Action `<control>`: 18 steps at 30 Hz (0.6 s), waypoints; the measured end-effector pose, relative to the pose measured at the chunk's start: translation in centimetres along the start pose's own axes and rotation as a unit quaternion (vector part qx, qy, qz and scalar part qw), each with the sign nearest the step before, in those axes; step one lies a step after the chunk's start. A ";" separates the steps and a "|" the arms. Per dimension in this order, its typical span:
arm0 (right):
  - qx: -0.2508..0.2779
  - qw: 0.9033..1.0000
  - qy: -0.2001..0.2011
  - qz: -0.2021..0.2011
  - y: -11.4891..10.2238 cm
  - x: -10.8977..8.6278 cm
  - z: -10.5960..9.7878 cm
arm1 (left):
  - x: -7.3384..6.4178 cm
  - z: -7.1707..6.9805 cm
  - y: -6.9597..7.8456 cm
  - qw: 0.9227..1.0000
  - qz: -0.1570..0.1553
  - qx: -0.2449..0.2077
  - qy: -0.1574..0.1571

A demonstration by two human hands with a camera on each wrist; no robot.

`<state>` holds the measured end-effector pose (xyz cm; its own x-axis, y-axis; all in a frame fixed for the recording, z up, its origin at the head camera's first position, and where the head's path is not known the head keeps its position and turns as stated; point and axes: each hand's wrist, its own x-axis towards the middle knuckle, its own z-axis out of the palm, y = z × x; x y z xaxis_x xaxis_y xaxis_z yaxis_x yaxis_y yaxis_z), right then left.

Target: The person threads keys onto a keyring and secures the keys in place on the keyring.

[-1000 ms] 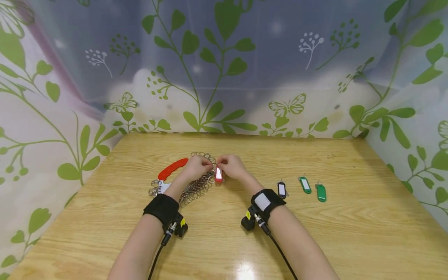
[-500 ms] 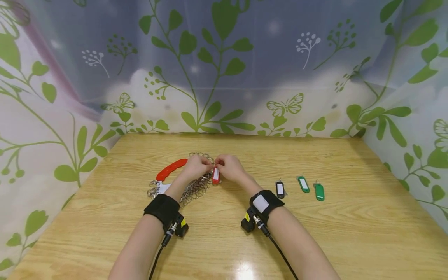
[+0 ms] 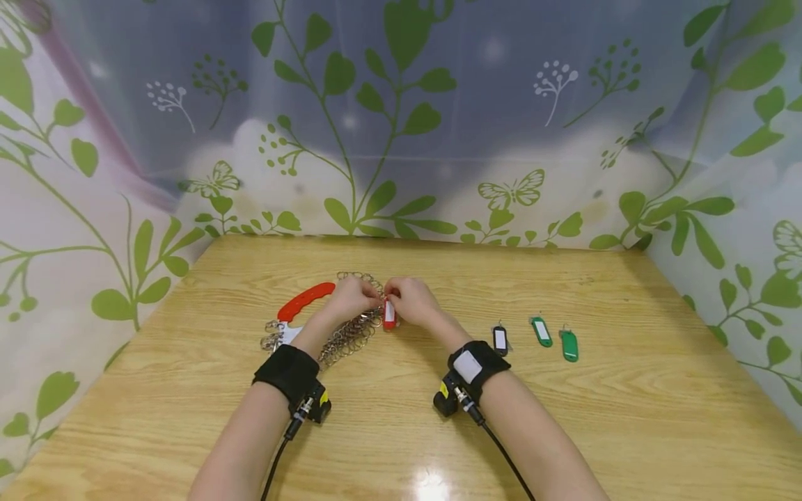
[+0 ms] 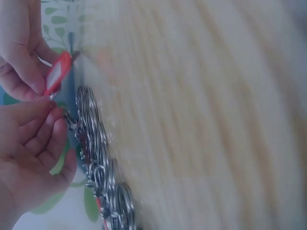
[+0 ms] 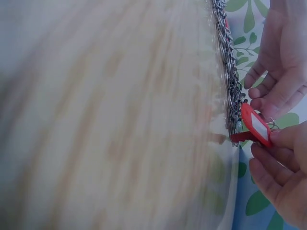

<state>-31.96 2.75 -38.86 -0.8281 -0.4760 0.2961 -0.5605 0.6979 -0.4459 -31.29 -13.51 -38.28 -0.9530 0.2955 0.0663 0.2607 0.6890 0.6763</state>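
Note:
A red key tag (image 3: pixel 390 316) with a white label hangs between my two hands over the table. My right hand (image 3: pixel 413 300) pinches the tag by its edge between thumb and fingers, as the right wrist view shows. Thumb and finger of my left hand (image 3: pixel 352 302) pinch at the thin wire ring (image 5: pixel 274 125) on the tag's end. Beneath and beside the left hand lies a long bunch of metal split rings (image 4: pixel 98 148), strung on a white holder (image 3: pixel 290 335) with a red grip (image 3: pixel 305 300). The left forearm hides part of that holder.
To the right on the wooden table (image 3: pixel 626 417) lie a black key tag (image 3: pixel 499 339), a green key tag with a white label (image 3: pixel 541 332) and a plain green key tag (image 3: pixel 569 346). Leaf-patterned cloth (image 3: pixel 401 174) closes off the back and sides.
Both hands stay together at the red key tag. The tag tilts slightly and sits a little lower against the fingers than a second ago; the head view shifts a bit.

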 end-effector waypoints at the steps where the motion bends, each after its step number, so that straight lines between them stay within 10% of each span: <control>1: 0.000 1.000 -0.002 0.002 0.0 0.0 0.0 | -0.1 -0.1 0.0 1.000 0.004 0.000 -0.006; 18: -0.018 1.000 -0.008 -0.011 -0.6 -0.1 -0.1 | -0.3 -0.1 0.6 0.999 -0.030 0.012 0.009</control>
<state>-31.50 2.44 -38.50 -0.8151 -0.4998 0.2929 -0.5794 0.7049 -0.4092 -30.91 -13.23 -37.79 -0.9699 0.2402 0.0398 0.2058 0.7214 0.6612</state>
